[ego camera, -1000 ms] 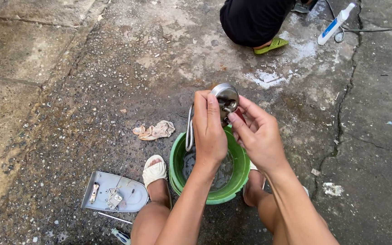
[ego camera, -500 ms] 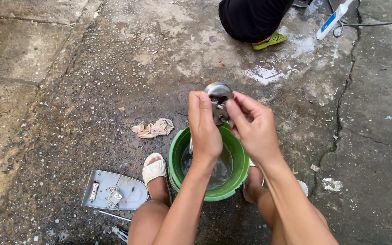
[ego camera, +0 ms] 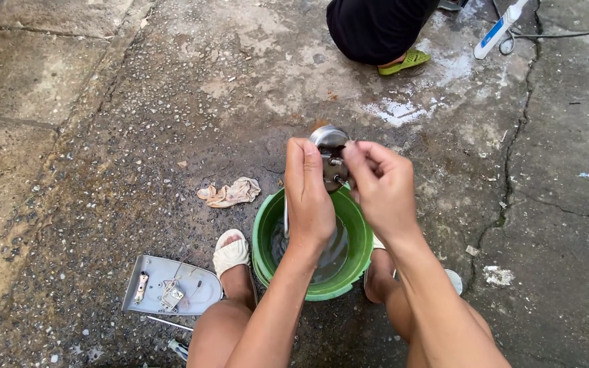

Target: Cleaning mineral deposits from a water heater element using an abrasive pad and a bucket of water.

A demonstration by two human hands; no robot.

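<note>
Both hands pinch the round metal part (ego camera: 329, 153) above the green bucket (ego camera: 265, 225): left hand (ego camera: 308, 197) steadying, right hand (ego camera: 382, 187) fingertips working; best kept over the water.

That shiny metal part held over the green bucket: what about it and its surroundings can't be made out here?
- Metal part, head view: lower half hidden by the left hand and right hand; its kind is unclear.
- Green bucket: contents under the murky water hidden, forearms cover the middle.
- Crouching person: cut off by the top edge.
</note>
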